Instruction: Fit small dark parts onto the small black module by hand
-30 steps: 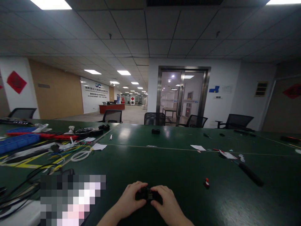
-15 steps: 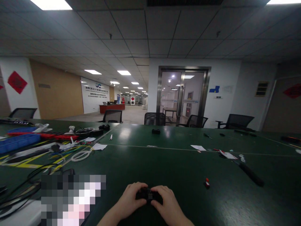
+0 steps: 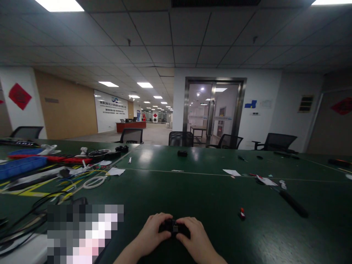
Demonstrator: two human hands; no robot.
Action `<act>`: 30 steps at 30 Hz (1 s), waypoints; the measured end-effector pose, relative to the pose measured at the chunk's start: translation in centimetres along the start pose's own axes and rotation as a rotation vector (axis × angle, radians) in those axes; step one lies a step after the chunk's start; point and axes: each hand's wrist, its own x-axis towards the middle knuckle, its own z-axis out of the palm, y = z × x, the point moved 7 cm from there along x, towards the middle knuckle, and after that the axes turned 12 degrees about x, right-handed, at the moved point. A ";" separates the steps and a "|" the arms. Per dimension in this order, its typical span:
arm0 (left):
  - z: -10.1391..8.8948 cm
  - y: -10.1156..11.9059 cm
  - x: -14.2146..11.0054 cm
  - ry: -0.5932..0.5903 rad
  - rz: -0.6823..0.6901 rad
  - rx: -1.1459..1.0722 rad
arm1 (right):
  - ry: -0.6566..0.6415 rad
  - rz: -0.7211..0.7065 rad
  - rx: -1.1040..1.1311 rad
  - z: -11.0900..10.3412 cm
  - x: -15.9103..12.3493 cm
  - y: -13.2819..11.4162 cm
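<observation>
Near the front of the dark green table [image 3: 154,198], a small black device [image 3: 175,228] sits between my two hands; its exact kind is not clear. My left hand [image 3: 153,231] grips its left end, thumb in front and fingers behind. On the right end, my right hand [image 3: 194,234] holds it the same way. Both hands hide the ends, and only the middle with a greyish patch shows. A small red and black object [image 3: 242,213] lies to the right of my right hand.
Cables, a coiled white cord [image 3: 95,182] and a blue tray [image 3: 23,167] crowd the left side. A black-handled tool [image 3: 293,203] and papers [image 3: 266,180] lie at right. Farther back are a small black box [image 3: 182,153], a wrench [image 3: 130,160] and chairs [image 3: 180,139].
</observation>
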 end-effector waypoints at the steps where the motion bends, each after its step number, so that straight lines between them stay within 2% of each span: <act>1: 0.1 -0.1 0.0 -0.001 0.002 0.000 | 0.000 0.010 0.002 -0.1 0.0 0.0; 6: 0.5 -0.6 0.3 0.015 0.011 0.003 | 0.001 0.044 0.010 -0.1 -0.2 -0.1; 12: 0.6 -0.5 0.3 -0.006 0.005 0.017 | 0.009 -0.031 -0.039 0.1 0.0 -0.4; 18: 0.4 -0.5 0.0 -0.019 -0.024 0.006 | 0.004 0.010 -0.019 0.2 0.1 0.2; 30: 0.5 -0.6 0.2 0.009 0.036 0.013 | 0.005 -0.003 -0.024 -0.1 -0.2 -0.4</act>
